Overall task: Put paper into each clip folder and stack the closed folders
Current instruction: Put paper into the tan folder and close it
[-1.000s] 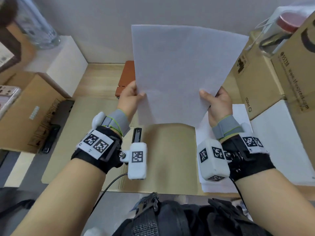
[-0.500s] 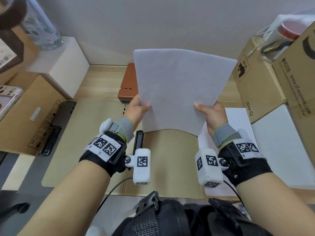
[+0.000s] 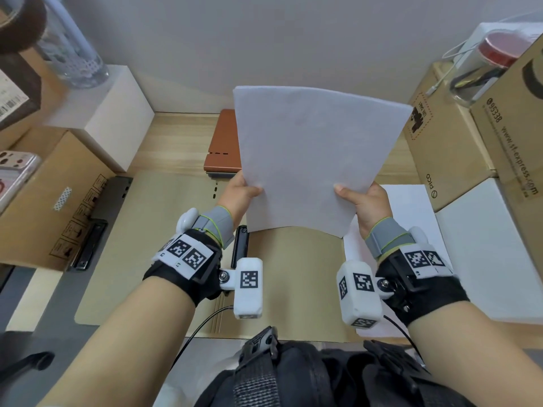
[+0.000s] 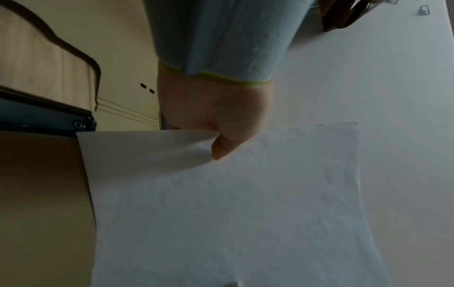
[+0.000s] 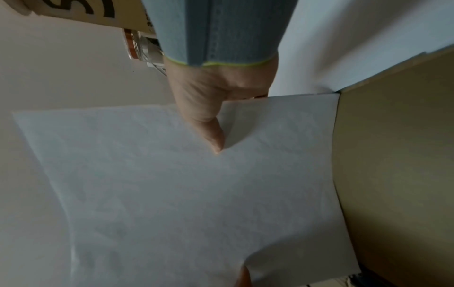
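Note:
Both hands hold a white sheet of paper point(image 3: 311, 154) tilted above an open tan clip folder point(image 3: 164, 230) that lies flat on the desk. My left hand point(image 3: 241, 189) pinches the sheet's lower left edge, thumb on top point(image 4: 218, 149). My right hand point(image 3: 358, 198) pinches the lower right edge, thumb on top point(image 5: 216, 139). The folder's black clip bar point(image 3: 240, 245) lies along the spine below my left wrist. A closed brown folder point(image 3: 223, 142) sits at the back, partly behind the paper point(image 4: 245, 203). More white paper point(image 3: 411, 207) lies to the right.
Cardboard boxes point(image 3: 458, 136) crowd the right side, with a red-lidded jar point(image 3: 484, 63) on top. At left stand a cardboard box point(image 3: 50, 201), a white box point(image 3: 111, 113) and a glass bottle point(image 3: 73, 54). A phone point(image 3: 14, 174) lies on the left box.
The sheet has come down and toward me, from high against the wall to lower over the open folder. Both hands keep their hold on its lower edge.

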Demonstrator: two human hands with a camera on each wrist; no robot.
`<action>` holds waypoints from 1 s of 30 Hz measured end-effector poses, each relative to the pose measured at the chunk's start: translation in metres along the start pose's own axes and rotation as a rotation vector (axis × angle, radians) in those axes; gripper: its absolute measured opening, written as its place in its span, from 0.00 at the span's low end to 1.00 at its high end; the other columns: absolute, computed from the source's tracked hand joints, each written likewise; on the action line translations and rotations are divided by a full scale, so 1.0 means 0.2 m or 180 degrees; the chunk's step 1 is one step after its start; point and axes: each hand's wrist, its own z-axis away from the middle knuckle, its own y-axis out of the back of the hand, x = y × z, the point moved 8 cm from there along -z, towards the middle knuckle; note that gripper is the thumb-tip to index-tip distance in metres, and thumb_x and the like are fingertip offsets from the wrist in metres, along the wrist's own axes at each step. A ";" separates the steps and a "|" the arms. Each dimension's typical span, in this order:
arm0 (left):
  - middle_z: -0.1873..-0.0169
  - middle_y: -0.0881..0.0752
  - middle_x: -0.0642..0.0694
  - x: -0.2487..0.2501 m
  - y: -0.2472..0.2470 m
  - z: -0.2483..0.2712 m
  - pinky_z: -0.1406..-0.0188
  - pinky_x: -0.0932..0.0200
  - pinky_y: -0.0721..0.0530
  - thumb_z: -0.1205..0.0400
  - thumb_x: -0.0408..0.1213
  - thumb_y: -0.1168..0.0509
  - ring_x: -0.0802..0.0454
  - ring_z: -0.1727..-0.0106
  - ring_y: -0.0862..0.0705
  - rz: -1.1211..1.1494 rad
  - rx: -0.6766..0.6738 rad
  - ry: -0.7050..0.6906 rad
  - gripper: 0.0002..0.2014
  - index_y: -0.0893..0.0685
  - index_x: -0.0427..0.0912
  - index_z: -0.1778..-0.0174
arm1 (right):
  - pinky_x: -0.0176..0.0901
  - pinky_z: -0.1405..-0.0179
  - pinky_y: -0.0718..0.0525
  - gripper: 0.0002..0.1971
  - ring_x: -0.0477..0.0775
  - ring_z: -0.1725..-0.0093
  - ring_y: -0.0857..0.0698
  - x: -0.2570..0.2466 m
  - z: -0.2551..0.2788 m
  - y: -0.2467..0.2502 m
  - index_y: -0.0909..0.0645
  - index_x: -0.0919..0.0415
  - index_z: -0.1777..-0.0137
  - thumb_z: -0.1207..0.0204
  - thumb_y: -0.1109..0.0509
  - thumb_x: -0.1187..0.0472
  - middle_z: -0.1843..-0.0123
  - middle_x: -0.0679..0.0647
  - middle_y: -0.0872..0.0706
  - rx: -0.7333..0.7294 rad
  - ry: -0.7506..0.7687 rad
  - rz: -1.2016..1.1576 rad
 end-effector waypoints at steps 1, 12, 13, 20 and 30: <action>0.43 0.19 0.44 0.00 0.00 0.00 0.52 0.64 0.21 0.20 0.15 0.47 0.47 0.45 0.20 -0.0007 0.0012 0.0008 0.24 0.27 0.31 0.29 | 0.33 0.64 0.17 0.13 0.44 0.60 0.14 0.00 0.00 -0.01 0.20 0.58 0.47 0.28 0.29 0.74 0.56 0.47 0.14 -0.0002 0.0000 0.0029; 0.47 0.18 0.46 -0.04 0.02 -0.01 0.53 0.63 0.21 0.20 0.19 0.44 0.50 0.51 0.18 0.0052 0.0054 0.0180 0.22 0.26 0.35 0.30 | 0.28 0.61 0.16 0.10 0.42 0.59 0.16 0.01 0.00 -0.01 0.22 0.58 0.44 0.24 0.31 0.68 0.54 0.47 0.15 0.0072 0.0046 0.0440; 0.50 0.16 0.47 -0.03 0.02 -0.02 0.52 0.61 0.21 0.22 0.20 0.42 0.51 0.53 0.18 0.0029 0.0025 0.0186 0.22 0.24 0.37 0.33 | 0.34 0.55 0.15 0.11 0.45 0.59 0.16 0.00 0.00 -0.01 0.21 0.60 0.42 0.23 0.32 0.68 0.52 0.51 0.15 0.0138 0.0090 0.0497; 0.65 0.21 0.48 -0.13 0.08 -0.03 0.77 0.67 0.27 0.27 0.09 0.57 0.54 0.65 0.24 -0.1061 0.0020 0.0504 0.25 0.24 0.43 0.60 | 0.57 0.37 0.19 0.12 0.58 0.46 0.16 0.15 0.00 0.08 0.20 0.62 0.41 0.23 0.32 0.69 0.45 0.57 0.16 0.0207 -0.0391 0.0731; 0.68 0.26 0.43 -0.37 0.22 0.05 0.56 0.58 0.29 0.18 0.33 0.40 0.45 0.55 0.26 -0.4066 -0.0229 0.1399 0.08 0.30 0.38 0.63 | 0.65 0.37 0.19 0.18 0.66 0.41 0.15 0.61 0.10 0.18 0.20 0.65 0.38 0.27 0.26 0.63 0.39 0.63 0.14 -0.0036 -0.1527 0.1221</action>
